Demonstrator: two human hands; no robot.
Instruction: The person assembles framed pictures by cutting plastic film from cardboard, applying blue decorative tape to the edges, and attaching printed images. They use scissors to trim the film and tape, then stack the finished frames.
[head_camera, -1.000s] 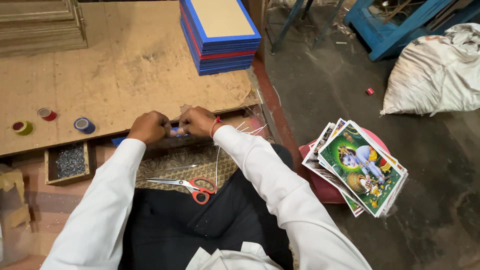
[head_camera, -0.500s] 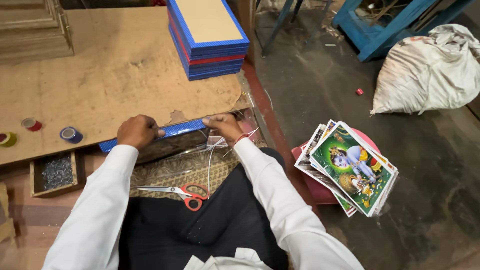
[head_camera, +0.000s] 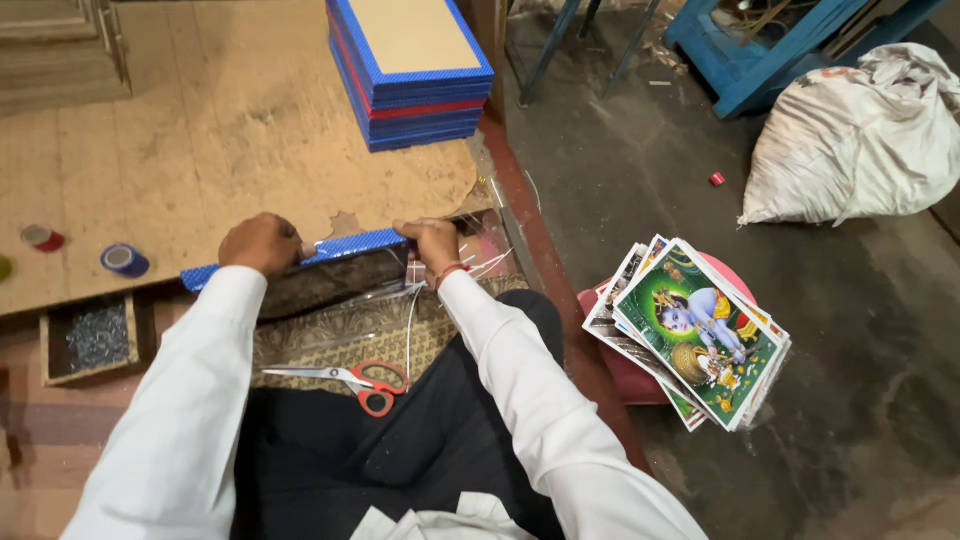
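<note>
Both hands, left (head_camera: 262, 243) and right (head_camera: 432, 240), grip a long blue textured frame strip (head_camera: 345, 246) at the worn brown desk (head_camera: 200, 150) edge. Judgement: keep pressure even and the strip level.

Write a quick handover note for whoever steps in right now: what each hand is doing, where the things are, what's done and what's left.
Left hand: gripping the blue frame near its left end, at the edge of the board table.
Right hand: gripping the same frame at its right end.
Nearby: red-handled scissors on the lap, stack of blue frames at the back of the table, tape rolls at left, tray of small nails below them, pile of printed pictures on the floor at right.
Done: several frames stacked.
Left: the held frame is not stacked; the pictures lie unframed.
</note>
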